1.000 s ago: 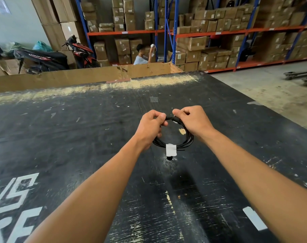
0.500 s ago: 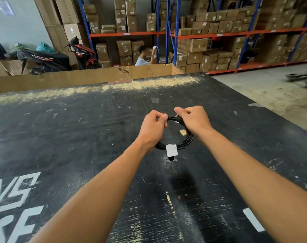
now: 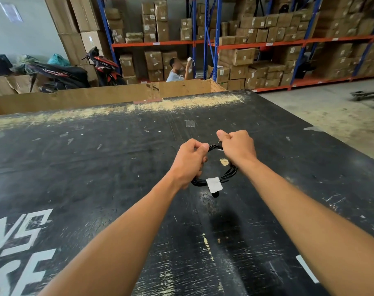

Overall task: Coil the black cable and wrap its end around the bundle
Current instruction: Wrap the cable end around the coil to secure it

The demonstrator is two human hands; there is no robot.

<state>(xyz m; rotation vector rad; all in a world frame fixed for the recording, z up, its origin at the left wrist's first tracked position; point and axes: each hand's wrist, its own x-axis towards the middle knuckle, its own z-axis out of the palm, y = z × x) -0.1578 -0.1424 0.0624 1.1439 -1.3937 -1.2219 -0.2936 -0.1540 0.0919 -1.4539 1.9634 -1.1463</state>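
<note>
We hold one thin black cable [image 3: 230, 175], coiled in a ring, above a scuffed black tabletop [image 3: 96, 167]. Our left hand [image 3: 189, 162] is closed around the ring's left side, our right hand [image 3: 238, 147] fisted on its top right. One white paper tag [image 3: 214, 184] wraps the strands below and between the hands. Beyond them stand a plywood crate [image 3: 117, 96], two motorbikes [image 3: 75, 69], and shelves of cardboard boxes [image 3: 256, 39].
</note>
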